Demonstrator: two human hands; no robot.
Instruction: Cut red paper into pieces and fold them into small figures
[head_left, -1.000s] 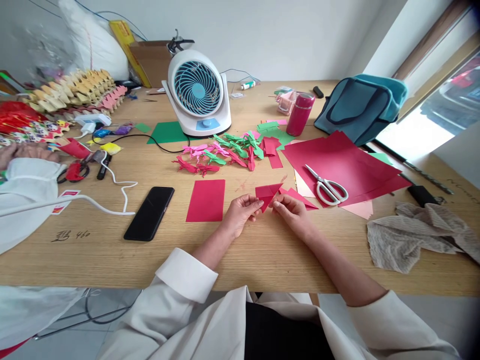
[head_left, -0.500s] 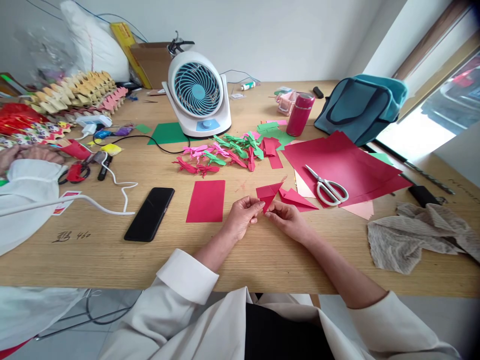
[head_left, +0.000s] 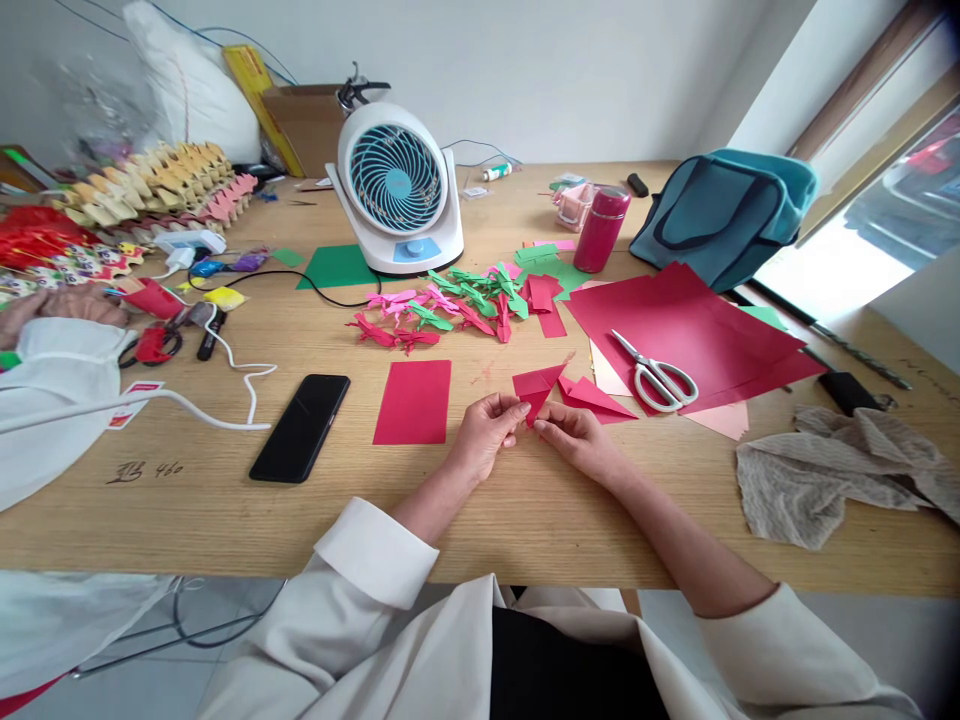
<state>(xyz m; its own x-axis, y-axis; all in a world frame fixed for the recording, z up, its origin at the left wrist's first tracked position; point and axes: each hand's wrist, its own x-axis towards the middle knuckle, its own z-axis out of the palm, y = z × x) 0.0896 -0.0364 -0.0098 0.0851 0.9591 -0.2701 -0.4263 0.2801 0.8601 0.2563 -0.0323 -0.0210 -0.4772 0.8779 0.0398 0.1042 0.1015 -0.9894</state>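
Between my two hands is a piece of folded red paper (head_left: 538, 386), creased into a triangular shape with its point toward me. My left hand (head_left: 491, 432) pinches its left side between thumb and fingers. At the lower right edge, my right hand (head_left: 574, 436) is closed on the same paper. Just beyond my right hand lies another folded red piece (head_left: 596, 398), flat and pointed. A red paper rectangle (head_left: 412, 402) rests to the left of my left hand. White-handled scissors (head_left: 660, 380) lie on large red sheets (head_left: 697, 325) at the right.
Small folded pink, green and red paper figures (head_left: 450, 305) lie in front of a white fan (head_left: 397, 190). A black phone (head_left: 300, 428) is at left, near a white cable (head_left: 202, 408). A red flask (head_left: 601, 230), blue bag (head_left: 724, 215) and crumpled cloth (head_left: 795, 480) are at right.
Both hands keep hold of the folded red paper in almost the same place. My right fingers have shifted very slightly along its edge.
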